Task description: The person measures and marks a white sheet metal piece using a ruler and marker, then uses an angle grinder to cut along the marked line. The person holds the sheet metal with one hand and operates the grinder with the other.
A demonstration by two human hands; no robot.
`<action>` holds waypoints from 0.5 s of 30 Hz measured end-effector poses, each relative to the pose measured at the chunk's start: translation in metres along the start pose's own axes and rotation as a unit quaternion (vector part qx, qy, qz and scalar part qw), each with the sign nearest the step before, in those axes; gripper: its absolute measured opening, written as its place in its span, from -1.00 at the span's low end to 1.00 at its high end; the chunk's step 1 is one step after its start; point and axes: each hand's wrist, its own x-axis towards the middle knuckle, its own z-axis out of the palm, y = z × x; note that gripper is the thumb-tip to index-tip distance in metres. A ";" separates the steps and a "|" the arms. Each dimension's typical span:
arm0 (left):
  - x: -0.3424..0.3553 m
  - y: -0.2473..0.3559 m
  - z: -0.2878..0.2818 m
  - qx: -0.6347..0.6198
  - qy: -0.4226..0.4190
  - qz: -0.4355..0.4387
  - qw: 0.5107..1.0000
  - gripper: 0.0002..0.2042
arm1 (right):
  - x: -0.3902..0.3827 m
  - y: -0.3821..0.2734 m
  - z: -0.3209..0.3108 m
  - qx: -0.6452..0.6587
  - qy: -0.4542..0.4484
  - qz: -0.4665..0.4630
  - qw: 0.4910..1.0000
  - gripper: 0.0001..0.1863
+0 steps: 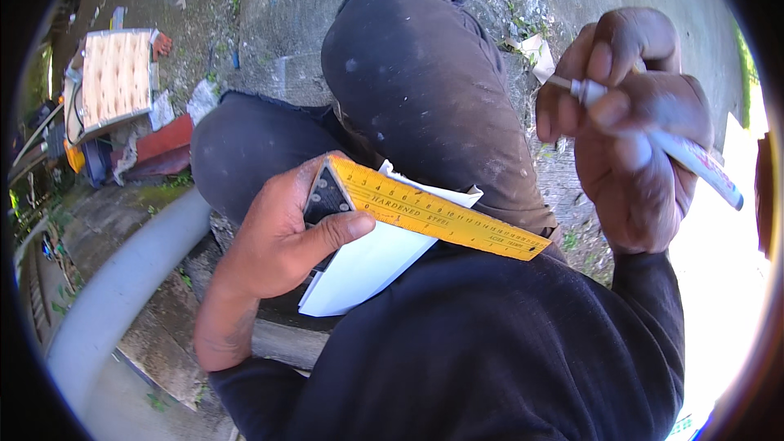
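Observation:
My left hand point(278, 237) is closed round the black stock of a try square point(441, 214), thumb on top near the corner. The square's yellow blade, marked with a scale, slants down to the right over my lap. Beneath the blade lies a folded white sheet point(363, 265), which seems pinned under the same hand; its upper corner pokes out past the blade. Up at the right, apart from the square, my right hand point(641, 135) grips a white pen point(701, 170) with a thin tip pointing left. That hand is slightly blurred.
My bent knees point(408, 73) in dark trousers fill the middle. A thick grey pipe point(122, 294) curves along the left. Farther left stand a pale wooden panel point(117, 77) and a reddish slab point(170, 147) amid clutter. Scraps lie on the rough concrete ground point(278, 8).

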 end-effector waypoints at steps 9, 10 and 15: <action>-0.013 0.003 -0.024 -0.074 0.081 0.120 0.987 -0.61 | -0.038 0.011 0.001 0.047 0.066 0.082 0.993 -0.77; -0.013 0.008 -0.028 -0.067 0.087 0.112 0.988 -0.58 | -0.038 0.014 0.004 0.080 0.079 0.085 0.990 -0.77; 0.004 0.022 -0.030 -0.017 0.098 0.135 0.986 -0.62 | -0.034 0.032 0.019 0.179 0.085 0.118 0.973 -0.70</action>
